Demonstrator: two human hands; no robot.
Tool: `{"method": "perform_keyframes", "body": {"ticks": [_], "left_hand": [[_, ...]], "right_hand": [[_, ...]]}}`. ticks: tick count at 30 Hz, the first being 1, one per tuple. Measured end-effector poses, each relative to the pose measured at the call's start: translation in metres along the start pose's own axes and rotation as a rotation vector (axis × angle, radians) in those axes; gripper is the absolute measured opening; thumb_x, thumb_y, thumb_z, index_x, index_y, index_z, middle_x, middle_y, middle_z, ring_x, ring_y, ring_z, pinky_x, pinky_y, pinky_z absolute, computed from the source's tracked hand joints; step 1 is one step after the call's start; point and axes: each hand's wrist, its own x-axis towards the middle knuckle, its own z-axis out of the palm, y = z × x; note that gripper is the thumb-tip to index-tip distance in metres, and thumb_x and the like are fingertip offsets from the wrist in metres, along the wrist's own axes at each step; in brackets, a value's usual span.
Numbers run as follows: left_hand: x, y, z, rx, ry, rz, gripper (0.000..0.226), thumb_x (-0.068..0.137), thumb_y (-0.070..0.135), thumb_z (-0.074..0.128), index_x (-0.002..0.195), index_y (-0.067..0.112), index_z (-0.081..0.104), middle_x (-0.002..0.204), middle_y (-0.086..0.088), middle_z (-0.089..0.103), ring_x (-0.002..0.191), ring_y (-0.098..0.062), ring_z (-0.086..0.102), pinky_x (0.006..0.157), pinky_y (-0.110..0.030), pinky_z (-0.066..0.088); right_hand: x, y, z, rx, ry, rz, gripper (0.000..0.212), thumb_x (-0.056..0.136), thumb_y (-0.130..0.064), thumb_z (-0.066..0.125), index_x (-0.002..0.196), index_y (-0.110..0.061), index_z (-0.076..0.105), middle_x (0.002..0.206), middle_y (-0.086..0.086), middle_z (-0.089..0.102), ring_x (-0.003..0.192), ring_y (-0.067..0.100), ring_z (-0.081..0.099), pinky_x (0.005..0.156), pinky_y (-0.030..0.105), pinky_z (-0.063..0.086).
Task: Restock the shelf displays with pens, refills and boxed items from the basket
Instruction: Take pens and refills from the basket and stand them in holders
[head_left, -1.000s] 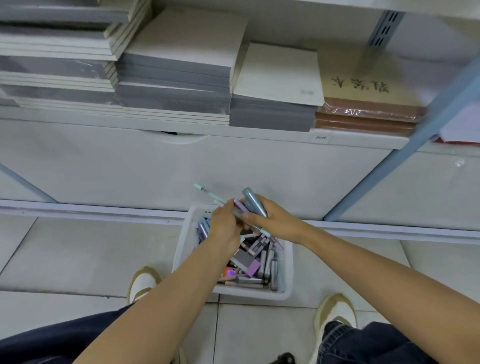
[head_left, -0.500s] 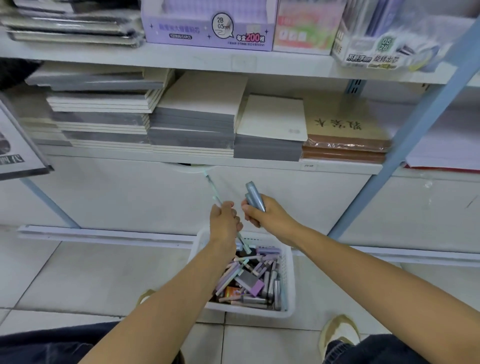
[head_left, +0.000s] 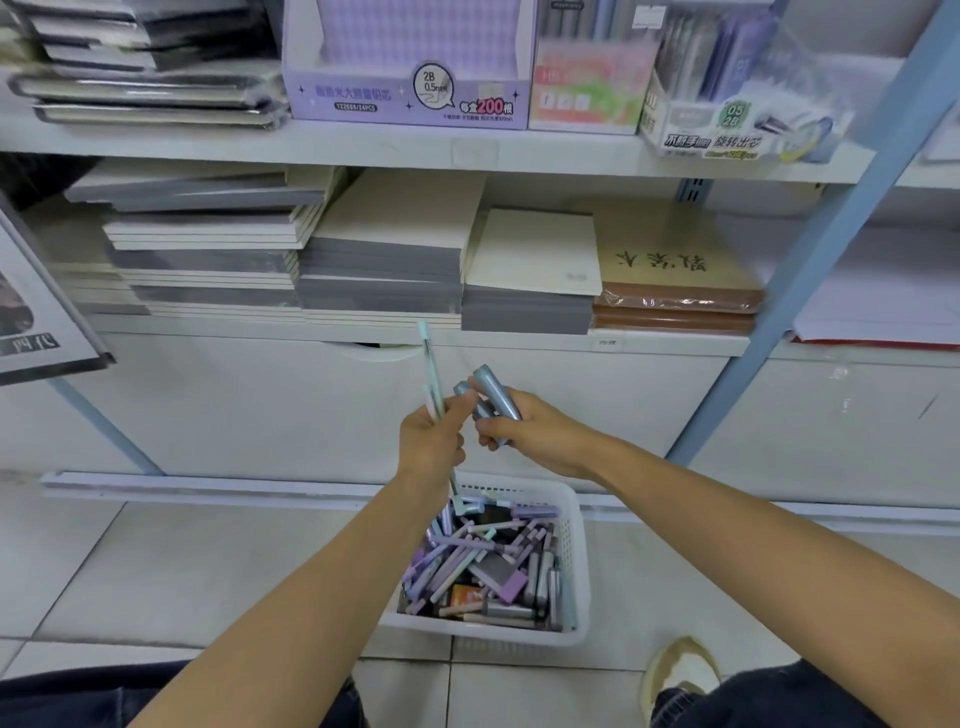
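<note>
notably, the purple cardboard display box (head_left: 405, 96) on the upper shelf is cut off at the top edge, its small print blurred. the left hand (head_left: 431, 441) is curled round slim mint-green pens (head_left: 430, 364), count unclear; they stand upright above the fist, lower parts hidden by fingers. the right hand (head_left: 537, 436) grips two tilted grey-blue metallic tubes (head_left: 496, 392), just beside the left thumb. the white plastic basket (head_left: 576, 571) of mixed stock sits on the floor below both hands.

A stationery shop: notebook stacks (head_left: 384, 260) fill the middle shelf, with a priced retail lead-refill display box (head_left: 410, 88) at the upper centre.
</note>
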Motion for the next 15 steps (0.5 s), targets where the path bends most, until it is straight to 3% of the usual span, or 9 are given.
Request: {"method": "perform_keyframes", "body": {"ticks": [2, 3, 6, 10, 13, 15], "left_hand": [[-0.001, 0.012, 0.002, 0.045, 0.053, 0.088, 0.024, 0.093, 0.027, 0.064, 0.074, 0.015, 0.055, 0.054, 0.007, 0.041, 0.047, -0.007, 0.031, 0.046, -0.020, 0.029], [-0.002, 0.020, 0.003, 0.056, 0.070, 0.144, 0.022, 0.094, 0.026, 0.060, 0.076, 0.016, 0.056, 0.059, 0.006, 0.047, 0.049, -0.007, 0.035, 0.049, -0.021, 0.031], [-0.006, 0.051, 0.011, 0.022, 0.066, 0.257, 0.016, 0.097, 0.021, 0.049, 0.083, 0.015, 0.054, 0.069, 0.003, 0.066, 0.047, -0.004, 0.044, 0.046, -0.016, 0.035], [-0.012, 0.092, 0.027, -0.011, 0.027, 0.280, 0.022, 0.097, 0.026, 0.049, 0.078, 0.016, 0.052, 0.052, 0.005, 0.048, 0.042, -0.006, 0.037, 0.039, -0.017, 0.029], [-0.018, 0.120, 0.040, 0.021, -0.042, 0.333, 0.023, 0.096, 0.027, 0.052, 0.075, 0.017, 0.048, 0.051, 0.005, 0.041, 0.043, -0.008, 0.030, 0.041, -0.020, 0.024], [-0.024, 0.137, 0.052, 0.020, -0.113, 0.392, 0.024, 0.095, 0.029, 0.058, 0.075, 0.017, 0.052, 0.051, 0.005, 0.040, 0.043, -0.008, 0.029, 0.040, -0.020, 0.024]], "right_hand": [[-0.001, -0.012, -0.005, -0.045, 0.005, -0.032, 0.038, 0.099, -0.016, 0.052, 0.136, -0.016, 0.046, 0.113, 0.002, 0.059, 0.094, 0.011, 0.059, 0.086, 0.024, 0.051], [-0.001, -0.020, -0.008, -0.098, 0.050, -0.060, 0.031, 0.099, -0.021, 0.053, 0.129, -0.016, 0.052, 0.108, -0.001, 0.062, 0.090, 0.008, 0.060, 0.084, 0.024, 0.053], [-0.002, -0.050, -0.015, -0.140, 0.222, -0.119, 0.021, 0.098, -0.033, 0.054, 0.091, -0.014, 0.059, 0.066, -0.009, 0.053, 0.057, 0.003, 0.048, 0.059, 0.021, 0.045], [-0.007, -0.098, -0.027, -0.049, 0.209, -0.137, 0.046, 0.096, -0.058, 0.039, 0.070, -0.021, 0.041, 0.054, -0.006, 0.036, 0.048, 0.009, 0.029, 0.048, 0.020, 0.029], [-0.016, -0.131, -0.036, 0.081, 0.180, -0.177, 0.039, 0.102, -0.038, 0.027, 0.075, -0.016, 0.044, 0.055, -0.001, 0.038, 0.050, 0.013, 0.027, 0.053, 0.029, 0.028], [-0.026, -0.148, -0.041, -0.001, 0.242, -0.272, 0.034, 0.105, -0.030, 0.030, 0.086, -0.013, 0.053, 0.065, 0.001, 0.048, 0.057, 0.014, 0.039, 0.061, 0.028, 0.037]]}}
